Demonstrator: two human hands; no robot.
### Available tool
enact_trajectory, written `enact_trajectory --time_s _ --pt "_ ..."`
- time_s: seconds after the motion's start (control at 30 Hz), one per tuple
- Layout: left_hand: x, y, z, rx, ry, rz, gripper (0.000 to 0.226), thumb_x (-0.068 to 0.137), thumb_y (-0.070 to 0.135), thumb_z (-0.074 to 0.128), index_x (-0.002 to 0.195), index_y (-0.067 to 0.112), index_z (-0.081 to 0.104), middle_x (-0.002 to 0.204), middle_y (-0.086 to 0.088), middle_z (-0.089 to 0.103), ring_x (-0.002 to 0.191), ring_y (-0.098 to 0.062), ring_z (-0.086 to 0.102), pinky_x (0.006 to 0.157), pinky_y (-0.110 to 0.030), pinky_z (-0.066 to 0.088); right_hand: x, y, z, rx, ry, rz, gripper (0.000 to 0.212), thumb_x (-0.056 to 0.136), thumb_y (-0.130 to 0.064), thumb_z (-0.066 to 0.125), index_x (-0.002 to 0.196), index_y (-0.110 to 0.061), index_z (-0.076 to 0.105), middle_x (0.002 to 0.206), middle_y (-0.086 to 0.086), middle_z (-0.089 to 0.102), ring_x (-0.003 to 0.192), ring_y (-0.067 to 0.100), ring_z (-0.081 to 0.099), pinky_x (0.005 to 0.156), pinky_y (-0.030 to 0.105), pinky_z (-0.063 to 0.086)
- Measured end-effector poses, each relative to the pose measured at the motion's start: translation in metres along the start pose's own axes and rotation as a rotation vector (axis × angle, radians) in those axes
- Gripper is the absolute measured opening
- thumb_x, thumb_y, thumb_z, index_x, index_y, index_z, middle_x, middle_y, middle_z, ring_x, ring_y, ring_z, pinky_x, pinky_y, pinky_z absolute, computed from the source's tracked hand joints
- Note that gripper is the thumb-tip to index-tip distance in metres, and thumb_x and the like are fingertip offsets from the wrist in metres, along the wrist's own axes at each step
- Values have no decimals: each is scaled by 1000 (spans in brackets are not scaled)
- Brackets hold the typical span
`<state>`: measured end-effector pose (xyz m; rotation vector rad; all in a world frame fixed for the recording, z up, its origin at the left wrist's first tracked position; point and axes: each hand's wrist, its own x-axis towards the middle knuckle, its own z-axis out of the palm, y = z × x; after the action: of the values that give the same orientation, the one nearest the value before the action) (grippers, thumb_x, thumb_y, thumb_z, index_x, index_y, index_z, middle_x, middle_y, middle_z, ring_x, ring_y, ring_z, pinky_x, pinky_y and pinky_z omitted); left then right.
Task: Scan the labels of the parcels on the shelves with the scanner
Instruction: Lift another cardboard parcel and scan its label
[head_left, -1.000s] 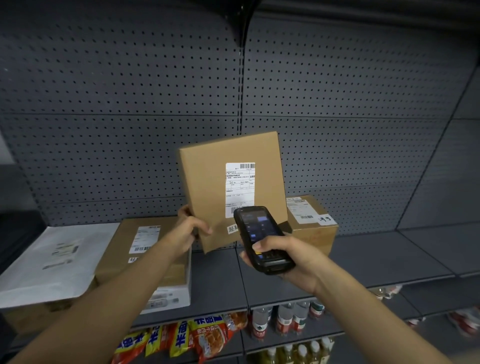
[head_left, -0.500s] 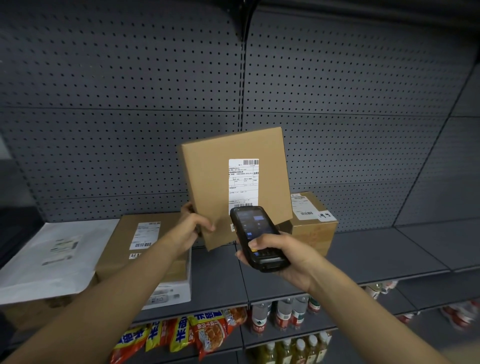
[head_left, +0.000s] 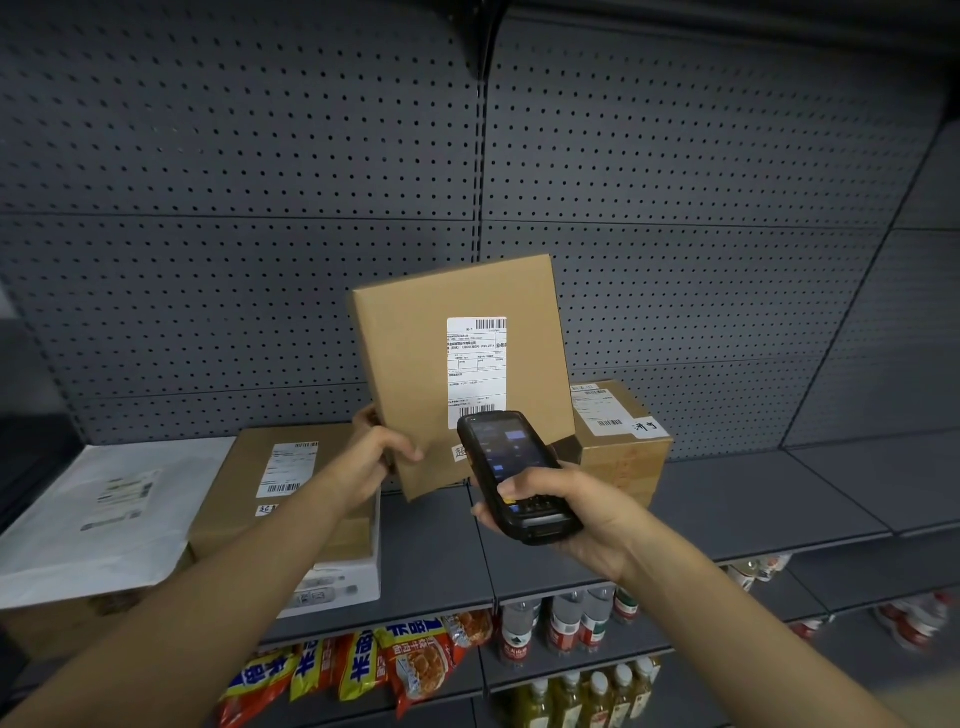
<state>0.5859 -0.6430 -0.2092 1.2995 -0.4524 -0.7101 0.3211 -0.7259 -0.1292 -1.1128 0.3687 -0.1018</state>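
A flat brown cardboard parcel (head_left: 415, 374) is held upright above the grey shelf (head_left: 753, 499), tilted slightly, its white barcode label (head_left: 475, 364) facing me. My left hand (head_left: 371, 457) grips its lower left edge, thumb on the front. My right hand (head_left: 566, 512) holds a black handheld scanner (head_left: 511, 475) with a lit screen; its top end points at the label's bottom barcode and covers the parcel's lower right part.
On the shelf lie a white mailer bag (head_left: 104, 514) at left, a brown parcel (head_left: 291, 483) on a white box (head_left: 337, 582), and a small brown carton (head_left: 623, 441) behind the scanner. Snack bags (head_left: 363, 665) and bottles (head_left: 566, 623) fill the lower shelves. Perforated back panel behind.
The parcel has turned slightly more upright and risen a little. The scanner has edged up and left toward the label's lower barcode.
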Motion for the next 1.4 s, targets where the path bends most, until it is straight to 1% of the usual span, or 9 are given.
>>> enact_trajectory --time_s 0.3,0.57,0.73,0.8,0.87,1.0,1.1,1.27,1.4 --pt "0 -3 1 -16 -29 -19 103 44 -11 68 138 7 32 130 -22 56 118 -34 56 69 -30 55 3 2 -2 58 -1 2 60 66 3 68 123 10 53 103 23 68 85 32 72 74 34 61" --pt "3 -8 -8 -5 -31 -20 111 34 -6 76 138 -1 37 132 -28 55 121 -41 55 69 -35 56 7 8 -9 21 11 -7 53 66 1 70 117 6 56 96 20 72 89 32 71 83 36 59" --pt "1 -12 -9 -62 -25 -49 122 30 5 89 142 5 39 128 -15 64 119 -31 60 76 -39 56 14 12 -18 -37 72 -46 50 64 -1 71 113 -3 58 89 14 74 92 32 71 95 42 53" --pt "-5 -8 -4 -48 -53 -77 105 45 11 90 139 5 45 128 -13 65 116 -28 61 77 -39 54 20 15 -23 -99 128 -63 56 62 -3 73 115 -7 57 95 14 74 96 32 71 97 44 51" --pt "-9 -7 0 -34 -80 -106 69 67 10 77 132 6 55 126 -12 65 111 -25 61 76 -37 51 28 18 -31 -162 221 -80 64 58 -3 76 119 -10 56 104 18 73 97 33 71 96 47 51" --pt "-7 -12 -7 -48 -101 -200 35 83 16 69 117 14 62 122 -10 65 110 -24 59 86 -41 49 45 20 -50 -243 359 -106 82 47 -10 84 123 -17 54 111 15 71 103 35 68 94 55 51" --pt "-1 -17 -15 -56 -84 -255 38 84 23 70 120 15 61 126 -11 64 119 -28 57 102 -48 43 56 24 -65 -226 400 -83 67 57 -4 82 118 -16 56 110 17 71 104 35 67 95 55 50" --pt "10 -23 -22 -97 -100 -298 30 95 24 57 123 13 60 120 -11 66 109 -26 61 89 -41 49 73 37 -81 -228 465 -62 68 50 -8 82 113 -14 58 108 20 71 104 37 67 94 56 51" --pt "24 -34 -23 -128 -95 -345 36 94 25 58 127 10 60 124 -14 66 106 -27 63 88 -39 50 86 45 -92 -259 504 -35 62 61 -2 80 116 -12 56 110 19 68 104 36 65 89 50 54"
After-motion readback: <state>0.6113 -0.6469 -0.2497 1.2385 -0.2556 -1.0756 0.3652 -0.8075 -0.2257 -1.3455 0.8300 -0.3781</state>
